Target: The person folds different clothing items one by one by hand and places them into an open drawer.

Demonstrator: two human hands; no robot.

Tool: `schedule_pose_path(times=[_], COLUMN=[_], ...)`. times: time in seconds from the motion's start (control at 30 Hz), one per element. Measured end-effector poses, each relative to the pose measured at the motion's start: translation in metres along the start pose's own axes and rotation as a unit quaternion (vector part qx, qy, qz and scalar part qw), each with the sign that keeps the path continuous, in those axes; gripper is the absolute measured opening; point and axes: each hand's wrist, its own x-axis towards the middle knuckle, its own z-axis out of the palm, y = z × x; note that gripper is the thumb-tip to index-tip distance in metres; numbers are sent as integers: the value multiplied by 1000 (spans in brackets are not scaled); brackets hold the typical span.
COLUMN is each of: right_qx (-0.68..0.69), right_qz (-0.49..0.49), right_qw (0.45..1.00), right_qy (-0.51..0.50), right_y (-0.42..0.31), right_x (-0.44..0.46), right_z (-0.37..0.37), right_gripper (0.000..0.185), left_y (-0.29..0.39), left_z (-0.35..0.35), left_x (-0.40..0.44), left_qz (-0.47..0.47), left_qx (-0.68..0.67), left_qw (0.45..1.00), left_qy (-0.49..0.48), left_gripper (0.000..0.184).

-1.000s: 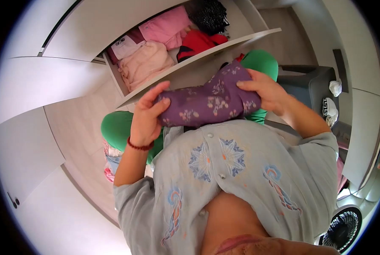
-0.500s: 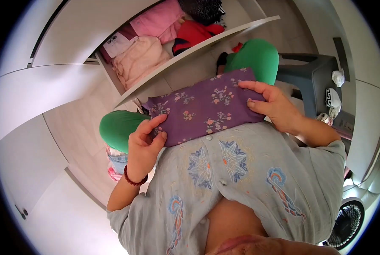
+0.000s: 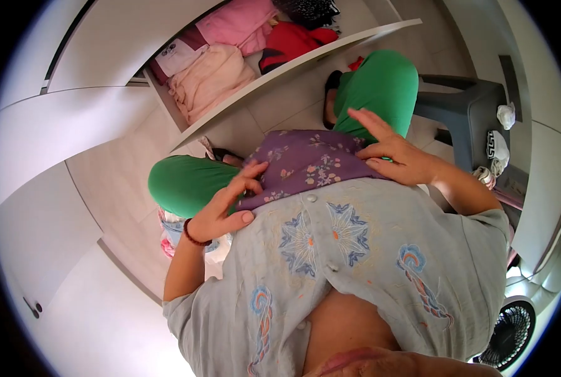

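A purple cloth with a flower pattern (image 3: 315, 164) lies across the lap, against the grey embroidered shirt (image 3: 349, 251). My left hand (image 3: 227, 204) rests at the cloth's left edge, its fingertips on the fabric and its thumb apart over the shirt. At the right edge is my right hand (image 3: 396, 151), with the index finger raised and the other fingers touching or just above the cloth. Neither hand is closed round the fabric.
Ahead, an open drawer (image 3: 299, 63) holds a peach garment (image 3: 211, 81), a pink one (image 3: 239, 22), a red one (image 3: 296, 44) and a black one (image 3: 308, 11). A grey stool (image 3: 462, 103) stands at the right. A fan (image 3: 512, 333) is at lower right.
The cloth, held stretched between both hands before, now lies lower on the lap with its far edge slanting. Both hands have loosened their hold, and the fingers have spread.
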Motion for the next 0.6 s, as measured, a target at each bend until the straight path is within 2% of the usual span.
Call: schedule_pose_path(times=[0.03,0.07,0.1,0.13,0.2,0.23,0.27,0.3,0.33,0.4,0.43,0.47,0.5,0.53,0.6], right_qx=[0,195,380,379,457,454,464,472,471,582,579,538,494,493,447], right_qz=[0,17,33,34,110,109,66,23,20,63,60,113,166,164,148], right_qw=[1000,979,917,918,876,877,881,881,882,811,813,835,851,851,869], right_qy=[1,-60,-118,-115,-109,-111,-67,-22,-20,7,10,42,73,74,152], right_y=[9,18,25,26,25,25,23,22,21,22,22,21,21,21,21], right_x=[-1,-1,-3,-7,-12,-8,0,6,9,13,14,16,20,26,42], right_z=[3,7,9,13,18,20,24,28,30,34,34,35,35,37,41], right_gripper=[34,44,55,55,72,72,77,81,81,76,76,72,68,68,53], left_y=[-6,-8,-8,-9,-14,-17,-22,-28,-30,-26,-24,-25,-28,-30,-28], left_z=[1,3,6,9,14,17,21,24,25,26,26,26,27,26,12], left_x=[2,4,7,10,15,18,21,27,32,39,44,49,54,59,70], left_qz=[1,2,11,19,7,-9,-8,-15,-21,-33,-46,-43,-43,-44,-74], left_qx=[-35,-34,-59,-85,-116,-146,-144,-121,-98,-67,-40,-38,-97,-156,-155], left_qw=[999,999,998,996,991,985,985,985,985,984,982,982,966,943,943], left_qy=[-16,-19,6,32,64,96,99,122,143,161,181,180,236,290,286], left_gripper=[64,64,68,72,72,73,73,69,67,59,53,53,43,33,30])
